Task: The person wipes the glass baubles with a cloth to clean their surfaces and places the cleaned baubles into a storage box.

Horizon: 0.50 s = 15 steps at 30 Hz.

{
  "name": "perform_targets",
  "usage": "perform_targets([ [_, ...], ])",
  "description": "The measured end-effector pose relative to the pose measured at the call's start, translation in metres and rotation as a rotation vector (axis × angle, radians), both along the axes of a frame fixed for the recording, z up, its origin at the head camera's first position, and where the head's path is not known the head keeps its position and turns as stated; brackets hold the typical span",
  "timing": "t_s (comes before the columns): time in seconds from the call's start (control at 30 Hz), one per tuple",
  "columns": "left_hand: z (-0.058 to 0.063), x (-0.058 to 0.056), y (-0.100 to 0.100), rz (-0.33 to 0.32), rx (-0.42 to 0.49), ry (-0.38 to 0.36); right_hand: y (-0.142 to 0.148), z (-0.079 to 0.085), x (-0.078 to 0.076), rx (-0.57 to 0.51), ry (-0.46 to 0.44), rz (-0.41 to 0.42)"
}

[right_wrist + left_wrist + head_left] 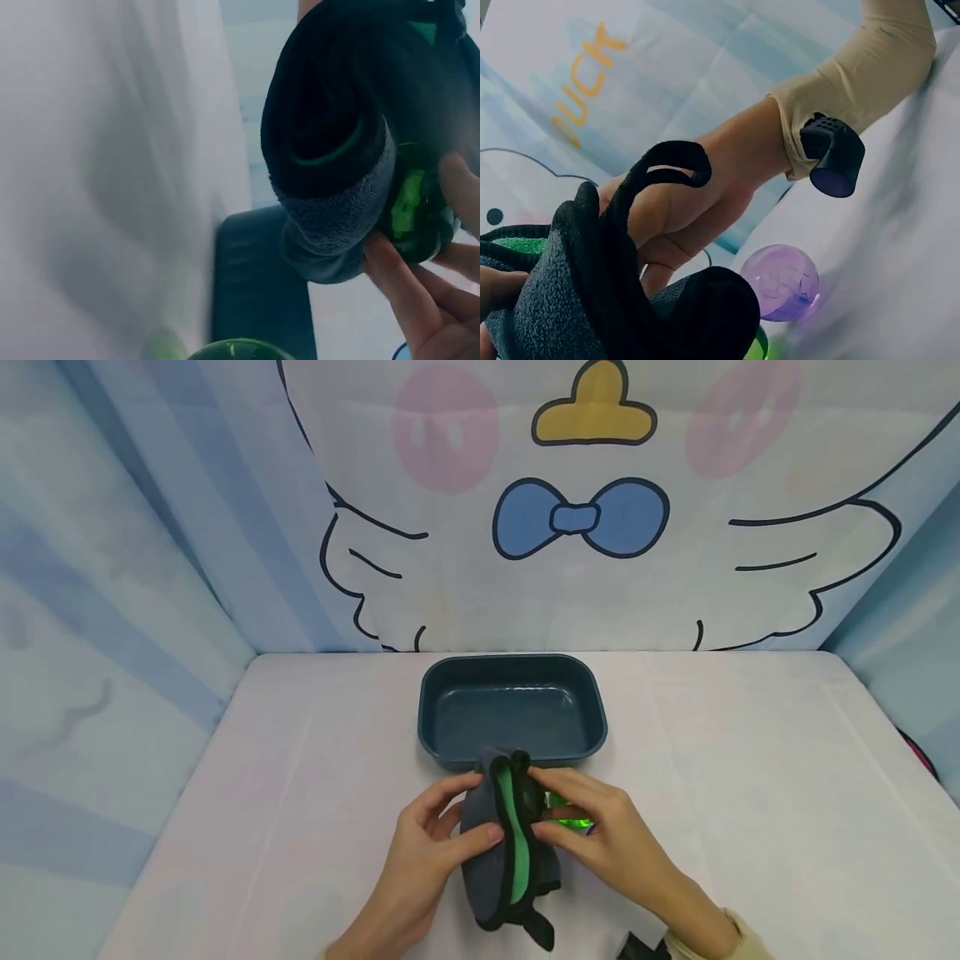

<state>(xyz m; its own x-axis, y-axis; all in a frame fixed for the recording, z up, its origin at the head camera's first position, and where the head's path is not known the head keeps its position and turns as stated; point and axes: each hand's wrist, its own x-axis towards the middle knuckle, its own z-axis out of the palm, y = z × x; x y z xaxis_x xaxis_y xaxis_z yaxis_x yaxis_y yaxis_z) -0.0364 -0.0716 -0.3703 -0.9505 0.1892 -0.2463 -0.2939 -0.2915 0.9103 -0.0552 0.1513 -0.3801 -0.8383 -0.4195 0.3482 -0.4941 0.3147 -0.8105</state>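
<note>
Grey cloth (512, 843) is up in both hands: black edging, green lining showing along the open fold, a black loop (538, 929) at the end nearest the person. Can't tell if that end touches the table (750, 827). Left hand (429, 847) has thumb and fingers clamped on the grey side. Right hand (607, 827) has fingertips closed round a dark green ball (411, 210), tight against the cloth; can't tell if they catch the edging too. My read on the step: working ball and cloth together at the fold. Next move calls for a steady left pinch, fold lips apart, slow right fingers; ball looks slick, could slip. Down on the table by the hands, a clear purple ball (780, 283); another green round thing (238, 349) is mostly cut off in the right wrist view. Just past the cloth, dark blue tray (517, 718); cloth overlaps its near rim from above, contact unclear. Behind that, printed curtain (465, 577) with a blue bow tie (574, 518).
</note>
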Motion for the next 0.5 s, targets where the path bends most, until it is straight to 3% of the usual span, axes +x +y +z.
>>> perform_targets([
  [0.2,0.0009,0.0003,-0.0008,0.008,0.011,0.012,0.0018,0.0014,-0.001,-0.01,0.008,0.06],
  [0.5,0.0034,0.0013,-0.0005,-0.003,0.002,0.053,0.0032,-0.0011,-0.0024,-0.043,0.243,0.029],
])
